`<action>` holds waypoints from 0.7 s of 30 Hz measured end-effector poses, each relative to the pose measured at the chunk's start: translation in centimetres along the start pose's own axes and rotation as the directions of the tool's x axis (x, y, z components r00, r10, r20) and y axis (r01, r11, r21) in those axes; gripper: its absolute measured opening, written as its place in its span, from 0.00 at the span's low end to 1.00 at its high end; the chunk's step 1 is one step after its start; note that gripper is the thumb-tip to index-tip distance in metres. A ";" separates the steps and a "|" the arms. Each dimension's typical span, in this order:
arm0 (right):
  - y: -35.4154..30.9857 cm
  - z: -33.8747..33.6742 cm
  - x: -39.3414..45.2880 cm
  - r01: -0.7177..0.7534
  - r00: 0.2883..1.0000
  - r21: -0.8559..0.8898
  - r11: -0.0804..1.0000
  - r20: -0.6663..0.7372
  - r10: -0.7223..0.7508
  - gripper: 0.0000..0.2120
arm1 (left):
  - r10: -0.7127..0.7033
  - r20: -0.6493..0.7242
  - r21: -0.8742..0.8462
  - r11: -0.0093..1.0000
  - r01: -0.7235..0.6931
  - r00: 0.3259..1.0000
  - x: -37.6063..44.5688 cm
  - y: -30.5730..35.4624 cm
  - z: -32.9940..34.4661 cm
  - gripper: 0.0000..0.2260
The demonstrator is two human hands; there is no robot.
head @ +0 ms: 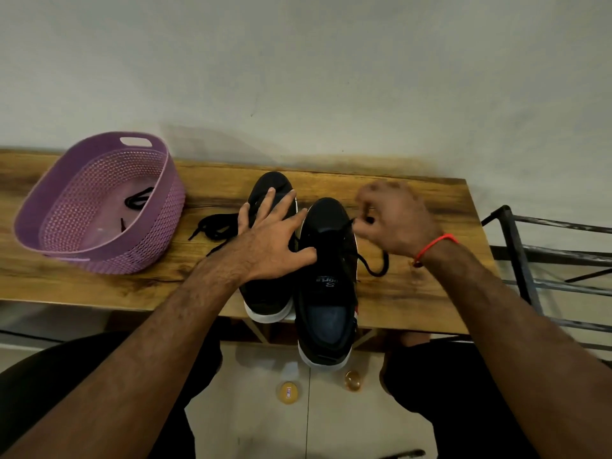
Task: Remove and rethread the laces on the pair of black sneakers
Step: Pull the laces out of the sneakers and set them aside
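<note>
Your left hand [275, 240] lies flat with the fingers spread across both shoes, the thumb on the right shoe [326, 283] and the other fingers over the left shoe [270, 246]. It grips nothing; I think it only presses the pair down so they do not slide on the table [99, 293] when the lace is pulled.

Your right hand [394, 220] is just beside the toe part of the right shoe, on its outer side. The fingertips are curled and pinch the lace [371, 260] near its end. The hand is blurred, so the exact pinch point is hard to see. From the pinch the lace goes left into the lower eyelets, and another part makes a loose loop on the table below your wrist. So the lace is between your fingers, and the shoe it belongs to is touching your other hand.

Whether you are pulling the lace out or threading it in, I cannot tell.

The left shoe looks without a lace. A loose lace [215, 228] lies on the table just beside it, between the shoe and the basket [159, 226]. Something dark like another lace lies inside the basket. The heel of the right shoe hangs over the table edge toward you, maybe to bring the eyelets closer.
</note>
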State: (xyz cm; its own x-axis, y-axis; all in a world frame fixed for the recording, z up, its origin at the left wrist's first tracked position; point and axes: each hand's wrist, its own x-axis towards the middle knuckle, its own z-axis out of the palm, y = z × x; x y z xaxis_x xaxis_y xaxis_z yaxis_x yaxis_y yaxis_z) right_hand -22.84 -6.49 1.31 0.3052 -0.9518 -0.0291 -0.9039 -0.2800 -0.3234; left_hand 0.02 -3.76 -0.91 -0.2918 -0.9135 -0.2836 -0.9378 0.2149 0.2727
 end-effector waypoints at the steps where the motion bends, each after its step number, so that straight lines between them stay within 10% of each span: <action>1: 0.9 -0.4 0.2 -0.096 0.991 0.023 0.995 -0.091 0.098 0.07 | 0.000 -0.001 -0.003 1.000 0.000 1.000 0.0 0.0 0.0 0.38; 6: 3.4 -0.8 0.7 -0.349 0.888 0.145 0.926 -0.264 0.376 0.13 | 0.003 0.005 -0.015 1.000 -0.003 1.000 0.1 0.0 0.1 0.42; 9: 1.3 -0.5 0.4 -0.121 0.990 0.067 0.990 -0.070 0.125 0.27 | 0.005 -0.001 -0.018 1.000 -0.005 1.000 0.0 0.1 0.1 0.42; 12: -0.5 0.6 -0.3 0.094 0.948 0.031 0.995 0.302 -0.100 0.32 | 0.014 -0.008 -0.031 0.999 -0.015 1.000 0.0 0.2 0.2 0.41; 21: 2.0 -0.2 0.0 -0.055 0.823 0.139 0.989 0.567 -0.034 0.29 | -0.013 0.045 -0.035 0.999 0.015 0.999 -0.2 -0.1 -0.6 0.37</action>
State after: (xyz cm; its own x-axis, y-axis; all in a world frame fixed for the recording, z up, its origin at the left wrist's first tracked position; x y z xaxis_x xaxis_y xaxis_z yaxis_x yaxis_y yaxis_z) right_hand -24.67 -7.07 0.84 0.4522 -0.7030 -0.5489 -0.8687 -0.2075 -0.4499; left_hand 0.27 -3.79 -0.32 -0.2874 -0.8997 -0.3286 -0.9348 0.1887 0.3008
